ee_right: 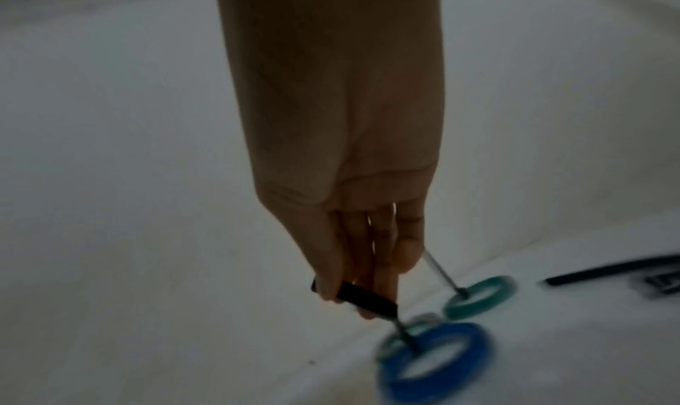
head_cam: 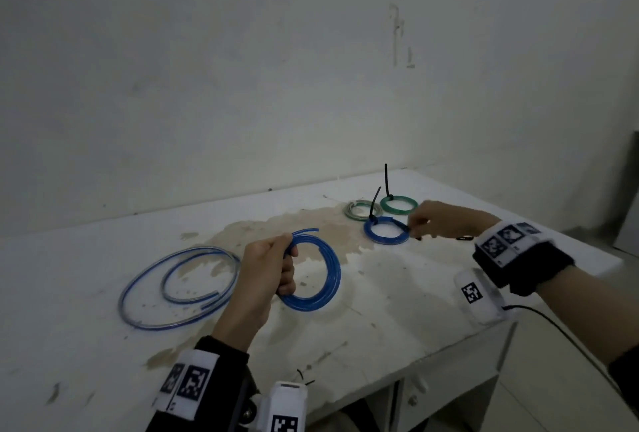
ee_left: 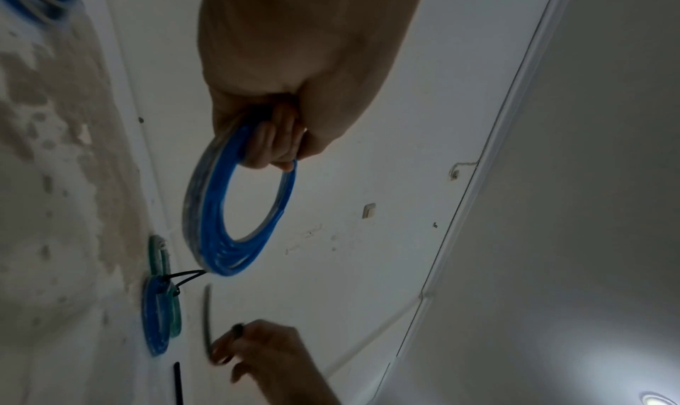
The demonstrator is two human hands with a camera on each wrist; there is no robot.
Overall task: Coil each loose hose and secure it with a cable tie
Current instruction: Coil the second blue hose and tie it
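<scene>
My left hand (head_cam: 284,270) grips a coiled blue hose (head_cam: 320,274) and holds it upright just above the white table (head_cam: 397,300); in the left wrist view the fingers (ee_left: 274,146) curl round the top of this coil (ee_left: 206,207). Farther right, my right hand (head_cam: 416,224) pinches a black cable tie (ee_right: 364,296) between thumb and fingers, right beside a small tied blue coil (head_cam: 386,231). A long loose clear-blue hose (head_cam: 179,288) lies in wide loops on the table left of my left hand.
A tied green coil (head_cam: 398,205) and a tied grey-white coil (head_cam: 362,209) lie behind the small blue one, their tie tails sticking up. More black cable ties (ee_right: 610,271) lie on the table near my right hand. A wall borders the table's far edge.
</scene>
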